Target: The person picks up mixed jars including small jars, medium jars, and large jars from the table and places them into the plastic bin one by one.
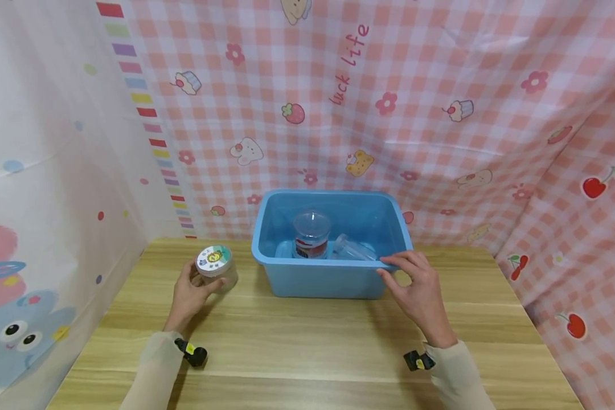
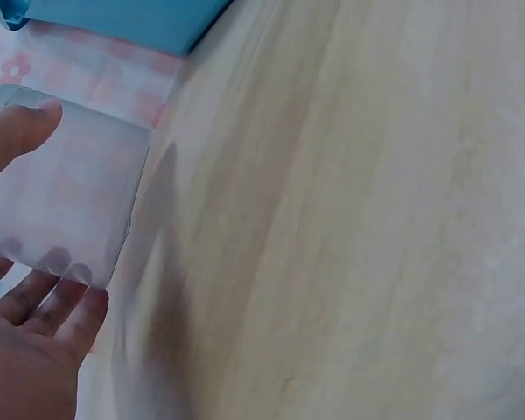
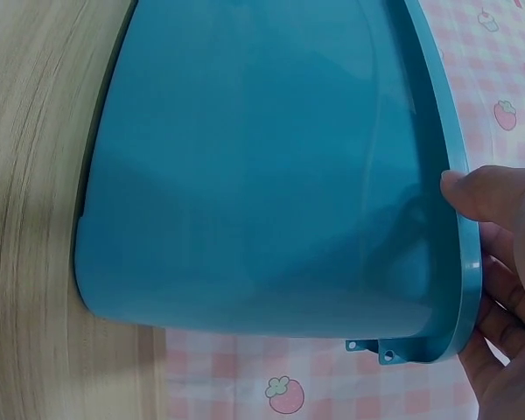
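Observation:
On the left side of the table, my left hand (image 1: pixel 187 296) grips a clear plastic jar (image 1: pixel 224 278) with a printed white and green lid (image 1: pixel 213 259). In the left wrist view, the thumb lies on one side of the jar (image 2: pixel 74 188) and the fingertips on the other; its walls look see-through. My right hand (image 1: pixel 421 293) pinches the rim of a blue plastic bin (image 1: pixel 328 282) at its front right corner. The right wrist view shows the thumb on the near face of the rim and the fingers behind it.
Inside the bin are an upright clear container (image 1: pixel 311 228) with a red label and a clear cylindrical container (image 1: pixel 356 250) lying on its side. The wooden table (image 1: pixel 307 353) meets a pink checked cloth (image 1: pixel 420 136) at the back. A white printed cloth (image 1: pixel 72 142) hangs at left.

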Demonstrator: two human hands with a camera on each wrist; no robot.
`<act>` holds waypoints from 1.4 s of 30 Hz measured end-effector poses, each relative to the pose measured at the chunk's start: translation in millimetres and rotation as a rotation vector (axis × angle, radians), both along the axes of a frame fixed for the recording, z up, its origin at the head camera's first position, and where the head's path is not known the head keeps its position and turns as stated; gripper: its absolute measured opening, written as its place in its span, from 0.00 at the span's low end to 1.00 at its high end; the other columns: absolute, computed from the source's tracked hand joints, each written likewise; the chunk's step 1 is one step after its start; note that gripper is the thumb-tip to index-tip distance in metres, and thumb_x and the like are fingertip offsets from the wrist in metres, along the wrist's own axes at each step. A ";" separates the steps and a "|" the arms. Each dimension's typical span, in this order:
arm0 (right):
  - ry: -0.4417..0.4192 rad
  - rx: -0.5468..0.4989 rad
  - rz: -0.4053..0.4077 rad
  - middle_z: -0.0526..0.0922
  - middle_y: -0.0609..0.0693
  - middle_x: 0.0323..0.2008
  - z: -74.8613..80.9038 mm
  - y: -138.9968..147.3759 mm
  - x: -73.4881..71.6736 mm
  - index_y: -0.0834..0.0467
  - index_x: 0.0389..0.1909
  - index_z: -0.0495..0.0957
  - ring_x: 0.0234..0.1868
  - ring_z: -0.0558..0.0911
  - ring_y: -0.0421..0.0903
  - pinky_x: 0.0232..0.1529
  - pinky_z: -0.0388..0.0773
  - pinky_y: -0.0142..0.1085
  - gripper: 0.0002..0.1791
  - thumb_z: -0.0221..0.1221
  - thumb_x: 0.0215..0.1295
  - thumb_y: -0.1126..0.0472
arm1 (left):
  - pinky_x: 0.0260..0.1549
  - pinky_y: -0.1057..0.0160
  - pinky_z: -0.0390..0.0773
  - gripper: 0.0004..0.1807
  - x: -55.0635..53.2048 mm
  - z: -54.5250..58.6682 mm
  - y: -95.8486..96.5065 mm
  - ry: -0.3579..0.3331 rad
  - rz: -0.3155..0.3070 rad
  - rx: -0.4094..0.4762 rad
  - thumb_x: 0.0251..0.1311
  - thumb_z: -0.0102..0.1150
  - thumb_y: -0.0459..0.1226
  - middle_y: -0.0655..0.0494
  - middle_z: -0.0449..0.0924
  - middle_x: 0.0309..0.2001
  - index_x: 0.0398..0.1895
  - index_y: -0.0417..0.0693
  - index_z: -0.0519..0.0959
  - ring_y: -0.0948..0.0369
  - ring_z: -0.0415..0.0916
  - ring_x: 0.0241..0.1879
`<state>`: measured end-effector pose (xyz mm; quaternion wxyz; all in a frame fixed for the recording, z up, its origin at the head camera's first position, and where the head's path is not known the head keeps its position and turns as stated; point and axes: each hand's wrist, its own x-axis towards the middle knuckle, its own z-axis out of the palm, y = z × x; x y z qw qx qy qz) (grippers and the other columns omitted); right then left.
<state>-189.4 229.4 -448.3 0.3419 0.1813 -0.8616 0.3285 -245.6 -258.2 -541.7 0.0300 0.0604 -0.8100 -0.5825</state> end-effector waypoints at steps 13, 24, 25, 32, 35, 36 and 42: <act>0.001 0.001 -0.008 0.85 0.49 0.41 -0.5 -0.7 0.0 0.57 0.43 0.89 0.45 0.79 0.45 0.48 0.75 0.31 0.14 0.76 0.56 0.61 | 0.74 0.44 0.64 0.58 4.6 27.7 4.0 0.041 0.001 -0.022 0.56 0.76 0.49 0.41 0.57 0.78 0.82 0.47 0.49 0.42 0.56 0.78; -0.007 -0.004 -0.009 0.85 0.48 0.40 -1.9 -0.4 -0.7 0.56 0.43 0.89 0.45 0.78 0.44 0.48 0.74 0.29 0.13 0.76 0.56 0.61 | 0.72 0.44 0.67 0.51 2.4 51.9 10.8 0.161 -0.028 -0.086 0.56 0.77 0.48 0.44 0.65 0.74 0.78 0.49 0.58 0.46 0.62 0.74; -0.008 -0.005 -0.009 0.85 0.48 0.40 -2.0 -0.4 -0.8 0.56 0.43 0.89 0.45 0.78 0.44 0.48 0.74 0.29 0.13 0.76 0.56 0.61 | 0.72 0.44 0.67 0.50 1.9 54.0 11.5 0.172 -0.030 -0.092 0.55 0.77 0.48 0.44 0.65 0.73 0.78 0.49 0.59 0.46 0.62 0.74; -0.003 -0.004 -0.008 0.85 0.49 0.41 -2.3 -0.6 -0.4 0.56 0.43 0.89 0.45 0.78 0.44 0.48 0.74 0.30 0.13 0.76 0.56 0.61 | 0.70 0.45 0.69 0.48 5.9 77.6 16.3 0.242 -0.028 -0.133 0.56 0.77 0.46 0.47 0.68 0.71 0.76 0.51 0.62 0.49 0.65 0.71; -0.003 -0.003 -0.007 0.85 0.49 0.41 -2.2 -0.7 0.0 0.57 0.43 0.89 0.45 0.78 0.45 0.47 0.74 0.30 0.13 0.76 0.56 0.61 | 0.69 0.46 0.71 0.48 7.4 89.4 18.1 0.283 -0.027 -0.145 0.55 0.78 0.43 0.47 0.69 0.70 0.77 0.50 0.62 0.51 0.66 0.70; -0.003 -0.003 -0.008 0.85 0.49 0.41 -2.1 -0.6 0.2 0.57 0.43 0.89 0.45 0.78 0.45 0.47 0.74 0.30 0.13 0.76 0.56 0.61 | 0.69 0.48 0.72 0.48 7.8 93.6 19.1 0.298 -0.025 -0.153 0.55 0.78 0.42 0.48 0.70 0.70 0.77 0.51 0.62 0.52 0.67 0.69; 0.003 -0.011 -0.005 0.85 0.49 0.41 -2.6 0.1 0.2 0.57 0.43 0.89 0.45 0.78 0.45 0.47 0.74 0.30 0.14 0.76 0.55 0.63 | 0.61 0.69 0.74 0.45 10.0 114.0 25.8 0.369 -0.016 -0.202 0.53 0.79 0.42 0.55 0.74 0.66 0.74 0.55 0.66 0.66 0.69 0.62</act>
